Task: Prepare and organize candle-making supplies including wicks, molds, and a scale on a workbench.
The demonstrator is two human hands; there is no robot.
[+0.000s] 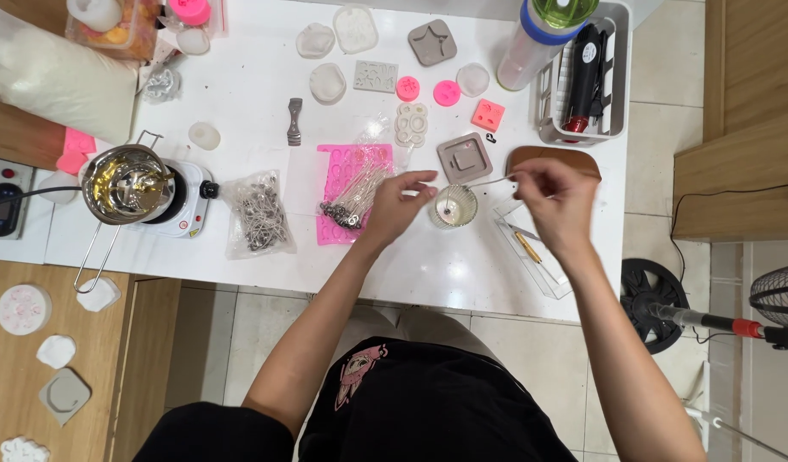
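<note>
A small ribbed glass cup stands on the white worktop. The left hand pinches at its rim; the right hand grips a thin wick slanting into it. A tug could likely tip the cup.

We've got a metal pouring pot sitting on a small white hotplate at left, w/ a clear bag of metal wick tabs just beside it. Pink silicone molds up top, heat gun in a white basket.
</note>
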